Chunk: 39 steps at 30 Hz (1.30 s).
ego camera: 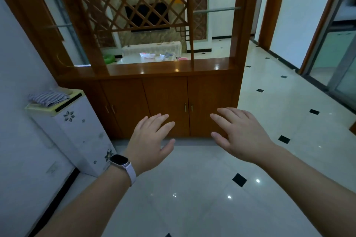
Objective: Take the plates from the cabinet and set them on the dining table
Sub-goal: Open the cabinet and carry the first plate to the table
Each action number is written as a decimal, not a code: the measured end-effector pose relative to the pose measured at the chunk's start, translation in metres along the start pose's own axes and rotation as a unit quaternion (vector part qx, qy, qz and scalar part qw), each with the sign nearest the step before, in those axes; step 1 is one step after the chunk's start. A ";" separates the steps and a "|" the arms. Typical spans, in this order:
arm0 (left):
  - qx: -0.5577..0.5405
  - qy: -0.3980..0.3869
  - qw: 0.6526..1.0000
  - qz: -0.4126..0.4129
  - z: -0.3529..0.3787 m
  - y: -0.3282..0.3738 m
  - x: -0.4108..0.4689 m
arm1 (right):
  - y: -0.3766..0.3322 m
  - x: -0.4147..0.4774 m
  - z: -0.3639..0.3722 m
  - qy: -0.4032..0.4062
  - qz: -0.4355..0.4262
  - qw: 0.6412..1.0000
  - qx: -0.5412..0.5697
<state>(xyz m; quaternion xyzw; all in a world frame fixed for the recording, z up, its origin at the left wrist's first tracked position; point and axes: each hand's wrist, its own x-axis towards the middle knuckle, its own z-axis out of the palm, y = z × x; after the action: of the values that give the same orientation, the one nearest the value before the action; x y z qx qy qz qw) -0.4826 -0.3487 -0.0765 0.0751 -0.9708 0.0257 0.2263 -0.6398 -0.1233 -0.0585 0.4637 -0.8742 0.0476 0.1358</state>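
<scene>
Empty, splayed left hand (152,140) and right hand (238,134) face the closed cabinet (165,100). No plates visible, presumably inside: likely rigid, breakable, slick; grip opposite rims.

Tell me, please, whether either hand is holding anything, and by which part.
Nothing: left hand and right hand are open, before the closed brown wooden cabinet.
</scene>
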 end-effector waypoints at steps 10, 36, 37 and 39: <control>0.004 -0.022 1.000 0.013 0.048 -0.022 0.067 | 0.043 0.051 0.028 0.004 0.015 1.000 0.026; -0.054 -0.027 0.998 -0.003 0.201 -0.259 0.278 | 0.056 0.364 0.132 -0.029 0.048 0.997 -0.059; -0.053 -0.023 0.998 -0.006 0.203 -0.265 0.283 | 0.056 0.374 0.134 -0.025 0.043 0.997 -0.057; -0.056 -0.019 0.998 -0.013 0.207 -0.277 0.291 | 0.057 0.392 0.140 -0.021 0.029 0.998 -0.047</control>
<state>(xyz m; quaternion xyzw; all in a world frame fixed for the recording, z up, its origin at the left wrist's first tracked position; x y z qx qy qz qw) -0.7870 -0.6781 -0.1284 0.0754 -0.9739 -0.0328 0.2117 -0.9228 -0.4328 -0.0797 0.4323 -0.8912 0.0008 0.1375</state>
